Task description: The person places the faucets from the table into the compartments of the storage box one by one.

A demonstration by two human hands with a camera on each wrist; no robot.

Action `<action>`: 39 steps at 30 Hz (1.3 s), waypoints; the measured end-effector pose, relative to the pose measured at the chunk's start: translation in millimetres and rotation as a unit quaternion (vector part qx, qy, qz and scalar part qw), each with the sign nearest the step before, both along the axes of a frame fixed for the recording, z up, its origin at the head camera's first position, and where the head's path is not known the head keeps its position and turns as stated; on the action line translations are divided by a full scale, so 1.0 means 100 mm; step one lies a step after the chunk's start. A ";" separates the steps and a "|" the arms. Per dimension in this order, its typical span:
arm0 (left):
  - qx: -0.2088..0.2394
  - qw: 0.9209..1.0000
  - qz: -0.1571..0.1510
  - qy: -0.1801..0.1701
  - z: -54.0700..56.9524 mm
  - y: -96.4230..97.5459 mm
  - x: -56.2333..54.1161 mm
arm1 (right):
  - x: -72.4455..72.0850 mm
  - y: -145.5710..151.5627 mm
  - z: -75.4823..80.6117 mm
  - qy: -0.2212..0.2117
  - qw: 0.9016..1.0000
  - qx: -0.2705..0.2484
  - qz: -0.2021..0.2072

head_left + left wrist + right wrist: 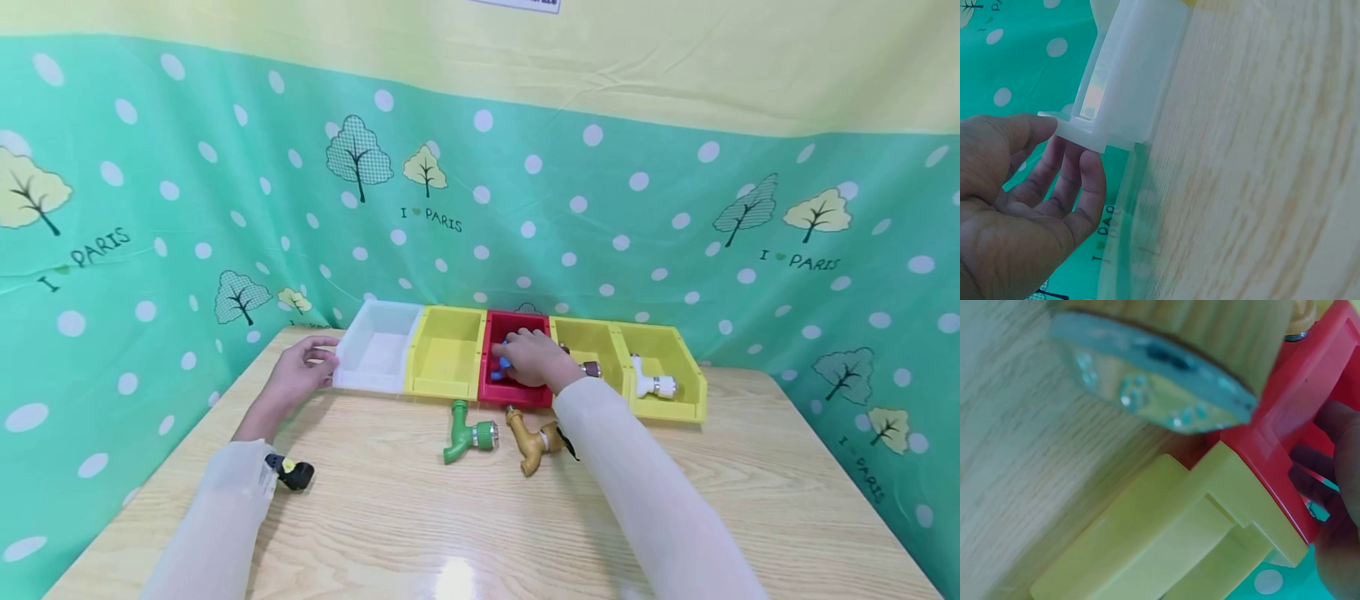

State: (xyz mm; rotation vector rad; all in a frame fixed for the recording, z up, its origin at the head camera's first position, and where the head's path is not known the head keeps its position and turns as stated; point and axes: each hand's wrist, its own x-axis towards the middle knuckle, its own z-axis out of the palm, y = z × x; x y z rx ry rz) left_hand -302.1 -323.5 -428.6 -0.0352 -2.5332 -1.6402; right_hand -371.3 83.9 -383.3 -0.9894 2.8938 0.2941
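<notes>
At the left end of the bin row, my left hand point(295, 379) pinches the side rim of a translucent white bin point(1141, 75), thumb over the lip and fingers below it. My right hand point(534, 358) reaches down into the red bin point(517, 398), its fingers curled at a blue faucet point(498, 372) that the hand mostly hides. In the right wrist view, the fingers point(1313, 472) dip behind the red bin's wall. A green faucet point(465, 433) and a tan faucet point(531, 437) lie on the table just in front of the bins.
A yellow bin point(447, 387) sits between the white and red ones. Right of the red bin, a dark brown faucet point(591, 368) lies in another yellow bin, partly behind my wrist. The end yellow bin point(686, 408) holds a white faucet point(654, 383). A patterned curtain point(525, 208) hangs behind.
</notes>
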 end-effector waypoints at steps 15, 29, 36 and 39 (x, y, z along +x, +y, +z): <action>0.001 1.000 -0.004 0.000 0.02 0.01 0.02 | 0.14 0.13 0.19 0.021 0.999 -0.025 0.020; -0.001 1.000 0.002 -0.006 0.01 0.02 0.03 | 0.34 0.32 0.32 0.061 0.996 -0.035 0.064; 0.000 1.000 -0.001 -0.010 0.03 0.03 0.05 | 0.45 0.43 0.36 0.072 0.994 -0.040 0.070; 0.001 1.000 0.000 -0.008 0.03 0.03 0.05 | 0.49 0.50 0.35 0.080 0.993 -0.040 0.075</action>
